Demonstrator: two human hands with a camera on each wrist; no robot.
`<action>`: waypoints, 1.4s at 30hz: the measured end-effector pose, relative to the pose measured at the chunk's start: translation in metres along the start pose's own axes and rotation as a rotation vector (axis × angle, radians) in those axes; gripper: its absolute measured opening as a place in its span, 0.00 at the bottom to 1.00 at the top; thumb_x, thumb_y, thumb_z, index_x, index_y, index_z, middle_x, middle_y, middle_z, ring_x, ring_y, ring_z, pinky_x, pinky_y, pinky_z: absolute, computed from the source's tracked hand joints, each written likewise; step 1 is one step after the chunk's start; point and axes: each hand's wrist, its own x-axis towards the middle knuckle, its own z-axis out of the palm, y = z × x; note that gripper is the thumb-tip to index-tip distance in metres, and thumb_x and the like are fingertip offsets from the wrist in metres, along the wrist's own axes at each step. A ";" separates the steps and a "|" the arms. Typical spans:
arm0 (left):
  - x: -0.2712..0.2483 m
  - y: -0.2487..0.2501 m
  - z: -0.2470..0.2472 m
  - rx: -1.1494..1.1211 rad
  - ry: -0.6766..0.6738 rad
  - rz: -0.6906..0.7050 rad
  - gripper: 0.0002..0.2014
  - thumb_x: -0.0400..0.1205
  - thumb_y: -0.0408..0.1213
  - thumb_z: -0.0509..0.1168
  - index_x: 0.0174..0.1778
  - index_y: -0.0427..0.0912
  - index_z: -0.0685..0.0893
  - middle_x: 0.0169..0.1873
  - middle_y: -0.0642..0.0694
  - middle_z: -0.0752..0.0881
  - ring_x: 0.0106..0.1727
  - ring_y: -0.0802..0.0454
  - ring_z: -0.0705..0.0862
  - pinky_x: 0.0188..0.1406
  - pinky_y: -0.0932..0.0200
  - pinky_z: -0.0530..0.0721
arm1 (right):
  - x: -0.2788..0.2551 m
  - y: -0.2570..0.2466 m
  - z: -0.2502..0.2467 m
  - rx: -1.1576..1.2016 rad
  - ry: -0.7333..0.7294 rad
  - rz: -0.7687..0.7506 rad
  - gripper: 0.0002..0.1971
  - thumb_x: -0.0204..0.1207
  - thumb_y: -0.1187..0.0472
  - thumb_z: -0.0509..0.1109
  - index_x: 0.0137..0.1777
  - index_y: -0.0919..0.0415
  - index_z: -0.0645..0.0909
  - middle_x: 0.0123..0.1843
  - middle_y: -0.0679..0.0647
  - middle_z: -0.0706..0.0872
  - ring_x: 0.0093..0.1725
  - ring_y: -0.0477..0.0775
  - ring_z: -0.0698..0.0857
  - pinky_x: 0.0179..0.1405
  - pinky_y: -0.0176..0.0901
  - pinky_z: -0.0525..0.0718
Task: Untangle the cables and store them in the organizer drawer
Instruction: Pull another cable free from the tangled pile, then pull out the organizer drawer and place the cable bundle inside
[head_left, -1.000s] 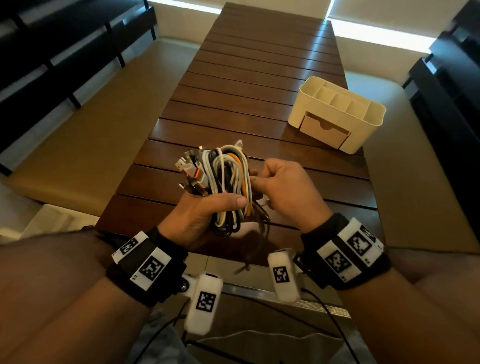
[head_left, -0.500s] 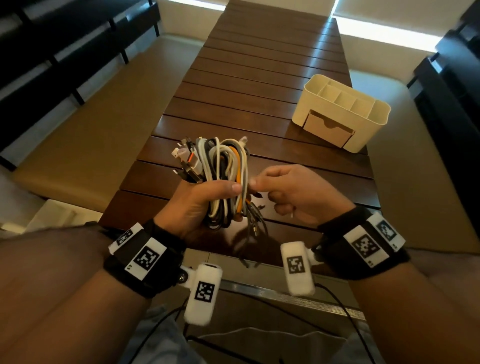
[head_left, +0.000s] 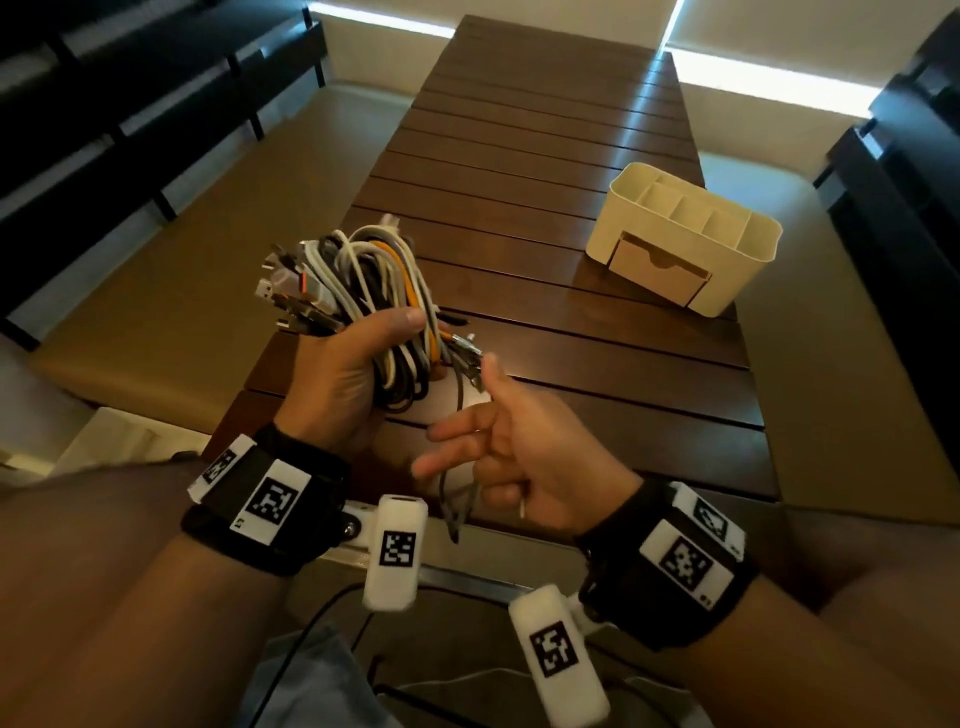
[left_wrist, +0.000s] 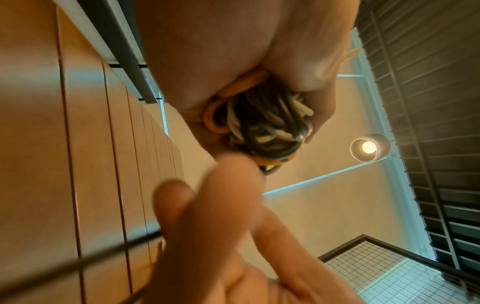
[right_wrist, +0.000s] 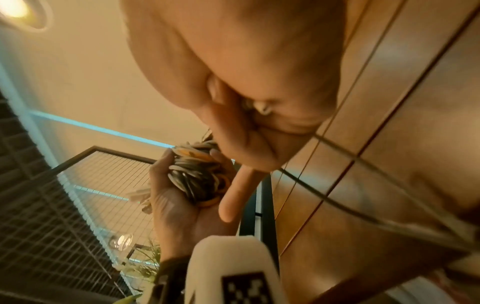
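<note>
Several coiled cables (head_left: 363, 291) fill the left hand (head_left: 337, 379) grip above table (head_left: 597, 374).

A long slatted wooden table (head_left: 524, 171) ran from six toward twelve o'clock, its dark boards catching a strip of light near the far end. Tan cushioned benches flanked it, one at nine o'clock (head_left: 171, 280) and one at three o'clock (head_left: 852, 374). Dark slatted panels (head_left: 104, 93) stood at ten o'clock. From the left wrist view, a round ceiling lamp (left_wrist: 369, 147) glowed at three o'clock, and a black-framed wire grid (left_wrist: 405, 273) sat at five o'clock.
</note>
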 end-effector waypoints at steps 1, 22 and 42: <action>-0.003 -0.001 0.000 -0.013 -0.030 -0.021 0.16 0.69 0.37 0.75 0.52 0.37 0.89 0.42 0.38 0.89 0.39 0.43 0.88 0.38 0.50 0.87 | 0.000 0.000 -0.001 0.069 -0.027 0.016 0.40 0.84 0.31 0.45 0.61 0.70 0.80 0.47 0.68 0.91 0.15 0.42 0.63 0.15 0.34 0.59; -0.019 -0.023 0.015 -0.159 -0.259 -0.264 0.30 0.58 0.43 0.85 0.54 0.34 0.89 0.40 0.37 0.90 0.38 0.44 0.90 0.36 0.51 0.89 | -0.019 -0.030 -0.019 -0.818 0.343 -0.395 0.25 0.89 0.51 0.52 0.47 0.70 0.84 0.43 0.65 0.88 0.43 0.63 0.84 0.44 0.57 0.81; -0.023 -0.028 0.016 -0.109 -0.255 -0.382 0.32 0.65 0.38 0.76 0.65 0.27 0.82 0.51 0.22 0.83 0.51 0.28 0.84 0.54 0.34 0.85 | -0.012 -0.035 -0.036 -1.270 0.251 -0.703 0.17 0.86 0.57 0.60 0.42 0.60 0.87 0.40 0.50 0.85 0.37 0.50 0.83 0.40 0.49 0.83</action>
